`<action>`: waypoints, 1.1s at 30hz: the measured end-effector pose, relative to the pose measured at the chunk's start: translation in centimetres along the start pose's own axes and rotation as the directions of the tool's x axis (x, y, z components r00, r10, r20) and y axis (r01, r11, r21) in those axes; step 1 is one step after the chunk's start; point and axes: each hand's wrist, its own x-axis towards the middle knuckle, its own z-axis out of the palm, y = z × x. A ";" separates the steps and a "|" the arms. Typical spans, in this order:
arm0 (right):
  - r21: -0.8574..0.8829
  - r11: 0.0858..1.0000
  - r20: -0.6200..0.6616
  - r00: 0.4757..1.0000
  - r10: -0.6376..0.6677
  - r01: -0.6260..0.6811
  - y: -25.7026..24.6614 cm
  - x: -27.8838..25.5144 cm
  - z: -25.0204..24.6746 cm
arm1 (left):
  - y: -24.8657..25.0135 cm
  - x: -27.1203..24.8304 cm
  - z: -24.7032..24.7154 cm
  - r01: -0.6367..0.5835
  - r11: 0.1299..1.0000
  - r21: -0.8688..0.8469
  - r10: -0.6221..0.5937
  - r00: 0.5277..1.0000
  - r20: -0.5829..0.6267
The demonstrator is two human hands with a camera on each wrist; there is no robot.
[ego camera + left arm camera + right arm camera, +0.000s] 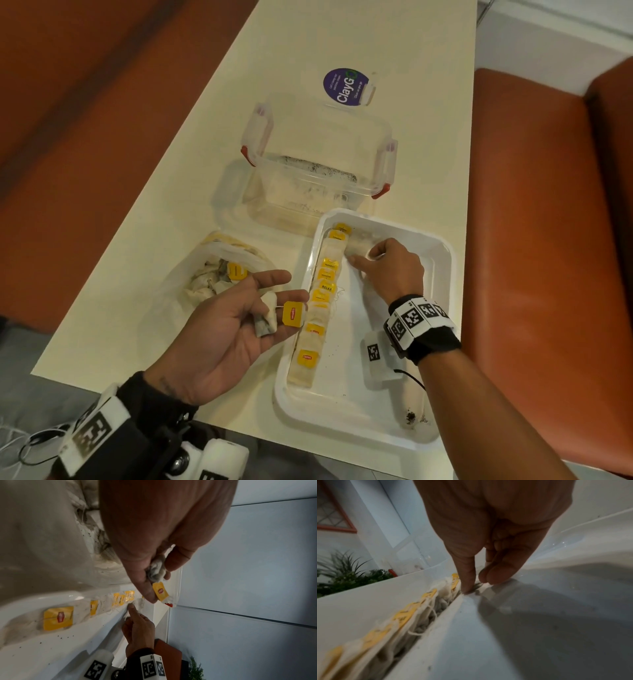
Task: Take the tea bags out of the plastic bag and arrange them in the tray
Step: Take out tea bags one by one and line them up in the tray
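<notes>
A white tray (447, 263) sits on the table at the right. A row of tea bags (323, 298) with yellow tags lines its left wall, seen close up as the row of tea bags (412, 616). My right hand (363, 258) is inside the tray's far end. Its index finger and thumb pinch a tea bag (358, 243) lying beside the row's top. My left hand (281, 291) hovers palm up by the tray's left edge. It holds a crumpled tea bag (157, 569) whose yellow tag (294, 313) dangles. The plastic bag (178, 308), left of the tray, holds more tea bags.
A clear lidded container (318, 164) stands just behind the tray, with a purple round sticker (346, 85) on the table beyond it. Orange bench seats flank the cream table (342, 41). Loose tea specks dot the tray floor (346, 377).
</notes>
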 end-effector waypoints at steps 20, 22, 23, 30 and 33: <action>0.436 0.897 0.013 0.996 -0.093 0.078 -3.6 -6.8 -4.9 | 0.3 2.5 1.4 -0.006 0.990 -0.139 0.009 1.000 0.023; 0.515 0.852 0.101 0.980 -0.168 0.093 -4.9 -9.3 -6.2 | -0.1 3.2 2.1 -0.038 0.987 -0.158 0.042 0.999 0.022; 0.524 0.848 0.154 0.971 -0.185 0.078 -5.2 -10.0 -6.5 | -0.3 3.4 2.7 -0.047 0.985 -0.163 0.053 0.998 0.032; 0.624 0.781 0.145 0.981 -0.131 0.013 -5.3 -10.9 -6.2 | -1.9 3.6 4.8 -0.125 0.991 0.044 0.118 0.983 0.139; 0.755 0.656 0.116 0.983 -0.142 0.006 -5.3 -10.5 -7.7 | -2.1 3.6 4.7 -0.123 0.985 0.125 0.104 0.984 0.145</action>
